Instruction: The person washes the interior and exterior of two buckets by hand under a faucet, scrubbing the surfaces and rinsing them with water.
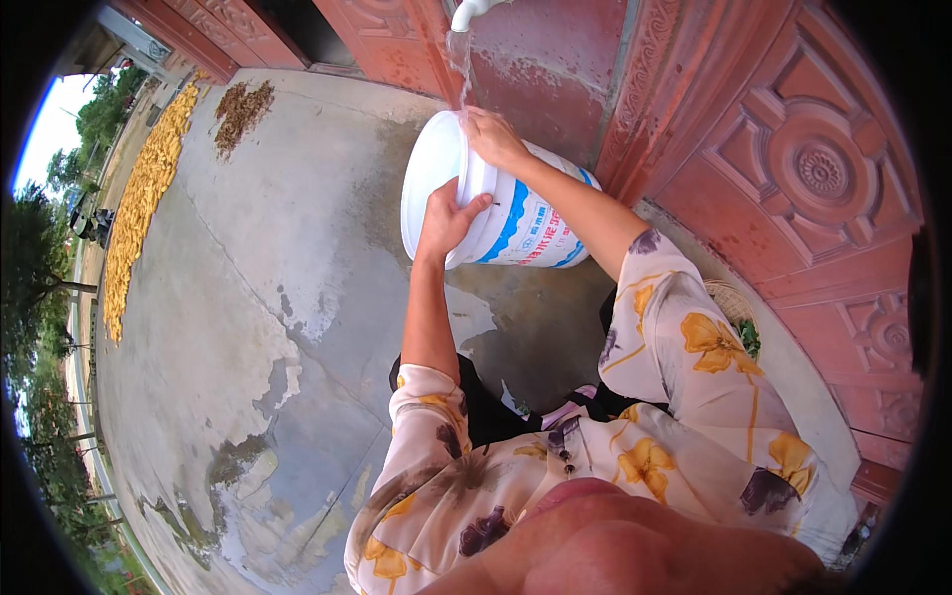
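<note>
A white plastic bucket point(520, 216) with blue bands and printed writing lies tilted on its side, its mouth facing left. My left hand point(452, 216) grips the near part of the rim, thumb outside and fingers inside the mouth. At the upper part of the rim is my right hand point(494, 136), its fingers bent over the edge; its fingertips are partly hidden. Water point(461, 63) runs from a white plastic spout point(470, 13) down onto the rim by my right fingers. The inside of the bucket is mostly out of sight.
Wet concrete point(372, 290) lies around the bucket. Carved red panels point(818, 171) stand close on the right, with a wicker basket point(729, 301) holding green leaves at their foot. Farther off at left are a long spread of yellow corn cobs point(141, 216) and a brown heap point(242, 115).
</note>
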`<control>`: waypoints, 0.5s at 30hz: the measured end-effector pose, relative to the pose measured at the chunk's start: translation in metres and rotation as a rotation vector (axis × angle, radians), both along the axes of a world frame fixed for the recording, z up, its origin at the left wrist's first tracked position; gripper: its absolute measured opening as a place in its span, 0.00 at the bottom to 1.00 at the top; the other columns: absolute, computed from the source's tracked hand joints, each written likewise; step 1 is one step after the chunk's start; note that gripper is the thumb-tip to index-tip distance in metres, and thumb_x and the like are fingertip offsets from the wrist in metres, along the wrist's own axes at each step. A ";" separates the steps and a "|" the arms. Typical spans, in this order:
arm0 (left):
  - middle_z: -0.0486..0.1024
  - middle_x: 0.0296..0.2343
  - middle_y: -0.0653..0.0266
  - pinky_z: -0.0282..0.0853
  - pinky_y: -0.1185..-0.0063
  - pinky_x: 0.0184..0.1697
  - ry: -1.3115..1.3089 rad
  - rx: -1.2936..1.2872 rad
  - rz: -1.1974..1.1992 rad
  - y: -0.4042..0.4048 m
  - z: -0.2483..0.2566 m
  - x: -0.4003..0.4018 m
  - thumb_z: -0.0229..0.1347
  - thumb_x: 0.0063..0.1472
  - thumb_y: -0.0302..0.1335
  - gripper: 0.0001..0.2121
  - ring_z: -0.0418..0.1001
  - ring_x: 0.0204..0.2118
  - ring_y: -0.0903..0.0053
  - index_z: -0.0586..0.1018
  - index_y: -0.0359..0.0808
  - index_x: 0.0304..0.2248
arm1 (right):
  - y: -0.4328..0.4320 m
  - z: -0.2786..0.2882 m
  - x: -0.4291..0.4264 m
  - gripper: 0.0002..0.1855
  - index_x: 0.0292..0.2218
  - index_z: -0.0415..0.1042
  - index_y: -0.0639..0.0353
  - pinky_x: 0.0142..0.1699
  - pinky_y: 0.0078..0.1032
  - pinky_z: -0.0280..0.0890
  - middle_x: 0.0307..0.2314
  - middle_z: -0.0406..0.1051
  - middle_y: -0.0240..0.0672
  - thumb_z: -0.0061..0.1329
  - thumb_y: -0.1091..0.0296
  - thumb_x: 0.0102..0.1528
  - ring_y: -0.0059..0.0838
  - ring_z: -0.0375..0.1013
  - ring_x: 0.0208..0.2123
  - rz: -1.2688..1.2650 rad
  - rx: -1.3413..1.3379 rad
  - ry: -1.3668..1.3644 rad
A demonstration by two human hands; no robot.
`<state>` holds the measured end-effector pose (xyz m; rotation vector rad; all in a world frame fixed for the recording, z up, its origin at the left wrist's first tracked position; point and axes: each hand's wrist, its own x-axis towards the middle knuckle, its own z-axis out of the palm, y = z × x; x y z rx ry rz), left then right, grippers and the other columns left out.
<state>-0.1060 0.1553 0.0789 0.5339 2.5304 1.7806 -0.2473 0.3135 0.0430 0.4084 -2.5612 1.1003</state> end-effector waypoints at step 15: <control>0.79 0.28 0.52 0.71 0.69 0.34 -0.294 0.013 0.176 0.019 -0.031 -0.145 0.54 0.60 0.33 0.17 0.78 0.31 0.66 0.78 0.22 0.38 | 0.027 -0.004 0.139 0.20 0.50 0.69 0.64 0.41 0.28 0.70 0.36 0.75 0.45 0.47 0.68 0.57 0.32 0.76 0.34 -0.038 -0.423 -0.185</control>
